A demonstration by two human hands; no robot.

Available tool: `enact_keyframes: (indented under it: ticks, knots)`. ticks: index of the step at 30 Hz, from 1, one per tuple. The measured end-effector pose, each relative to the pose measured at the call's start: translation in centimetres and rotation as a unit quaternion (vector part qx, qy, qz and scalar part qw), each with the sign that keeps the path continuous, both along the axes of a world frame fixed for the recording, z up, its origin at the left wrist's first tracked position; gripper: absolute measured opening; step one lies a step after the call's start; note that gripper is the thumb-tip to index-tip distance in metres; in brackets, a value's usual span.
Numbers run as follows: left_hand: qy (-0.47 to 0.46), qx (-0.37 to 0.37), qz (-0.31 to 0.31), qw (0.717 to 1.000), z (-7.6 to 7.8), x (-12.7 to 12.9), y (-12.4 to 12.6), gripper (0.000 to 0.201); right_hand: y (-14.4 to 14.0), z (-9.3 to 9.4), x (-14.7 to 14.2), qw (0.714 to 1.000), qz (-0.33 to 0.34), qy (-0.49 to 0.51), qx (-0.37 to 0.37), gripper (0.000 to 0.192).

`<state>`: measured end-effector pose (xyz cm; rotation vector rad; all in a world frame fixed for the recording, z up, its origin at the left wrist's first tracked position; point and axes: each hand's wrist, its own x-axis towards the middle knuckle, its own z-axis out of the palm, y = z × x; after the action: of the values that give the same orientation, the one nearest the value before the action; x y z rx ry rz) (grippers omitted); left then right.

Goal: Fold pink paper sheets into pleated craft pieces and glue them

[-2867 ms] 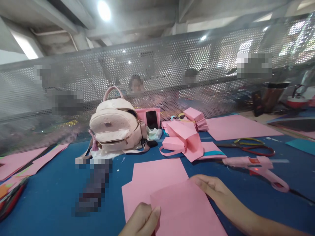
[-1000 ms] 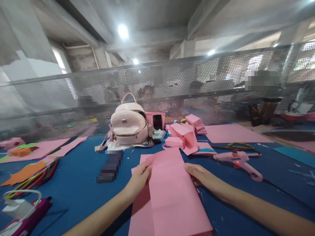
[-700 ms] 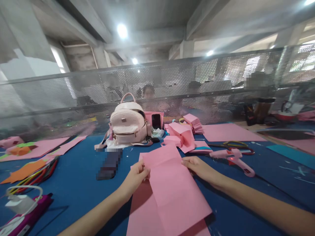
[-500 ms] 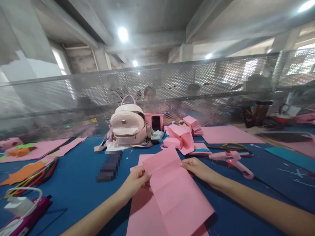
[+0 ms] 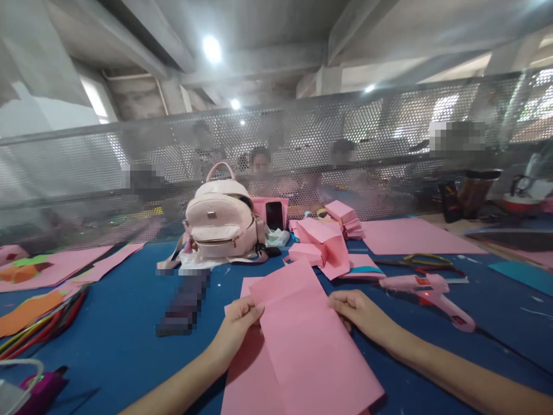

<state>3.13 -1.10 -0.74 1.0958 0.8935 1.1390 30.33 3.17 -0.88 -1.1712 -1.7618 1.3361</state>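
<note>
Head view: you're pinching the creased pink paper sheet (image 5: 302, 340) at its far corners, left hand (image 5: 237, 324) and right hand (image 5: 358, 311) both closed on its edges, so it hangs lifted over another pink sheet (image 5: 244, 380) on the blue table (image 5: 112, 340). Uneven pull could skew the crease or tear it, and the pink glue gun (image 5: 427, 291) sits near your right wrist.

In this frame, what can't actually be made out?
- Head view: the pink sheet hides the left hand's thumb and the sheet below it.
- A pixelated patch covers something on the blue table.
- The purple device is cut off by the bottom-left edge.
- People behind the mesh screen are blurred.
</note>
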Motion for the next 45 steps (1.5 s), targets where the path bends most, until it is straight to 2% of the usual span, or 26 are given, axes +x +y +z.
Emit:
enact_keyframes:
  ticks: [5, 8, 11, 17, 21, 26, 35, 40, 43, 45]
  knots:
    - [-0.017, -0.015, 0.001, 1.000, -0.7, -0.1, 0.6, 0.040, 0.2, -0.1, 0.2, 0.999, 0.016, -0.036, 0.003, 0.058]
    - [-0.023, -0.018, -0.018, 0.999, -0.8, -0.5, 0.9, 0.037, 0.3, -0.5, 0.3, 0.995, 0.051, -0.076, 0.039, 0.059]
    - [-0.043, -0.012, -0.043, 0.998, -0.8, -0.5, 1.2, 0.037, 0.5, -0.9, 0.5, 0.990, 0.049, -0.115, 0.069, 0.063]
    - [-0.076, -0.009, -0.047, 0.996, -1.5, -0.2, 1.6, 0.036, 0.7, -0.9, 0.5, 0.986, 0.061, -0.153, 0.036, 0.065]
    - [-0.085, -0.005, -0.046, 0.995, -1.8, -0.3, 1.8, 0.035, 0.6, -0.7, 0.5, 0.980, 0.046, -0.188, 0.050, 0.065]
    - [-0.045, -0.023, -0.055, 0.997, -1.6, -0.6, 1.7, 0.041, 0.7, -0.8, 0.7, 0.987, 0.058, -0.143, 0.034, 0.062]
    - [-0.066, -0.046, -0.038, 0.996, -1.9, -0.2, 1.6, 0.042, 0.7, -0.4, 0.6, 0.990, 0.075, -0.108, 0.044, 0.060]
    - [-0.071, -0.067, -0.035, 0.995, -2.2, -0.4, 1.5, 0.038, 0.5, -0.4, 0.7, 0.990, 0.054, -0.121, 0.055, 0.060]
    - [-0.071, -0.077, -0.036, 0.994, -2.0, -0.5, 1.4, 0.036, 0.3, -0.4, 0.8, 0.989, 0.032, -0.123, 0.073, 0.062]
    - [-0.054, -0.077, -0.038, 0.995, -1.7, -0.5, 1.2, 0.037, 0.2, -0.4, 0.8, 0.990, 0.034, -0.125, 0.056, 0.063]
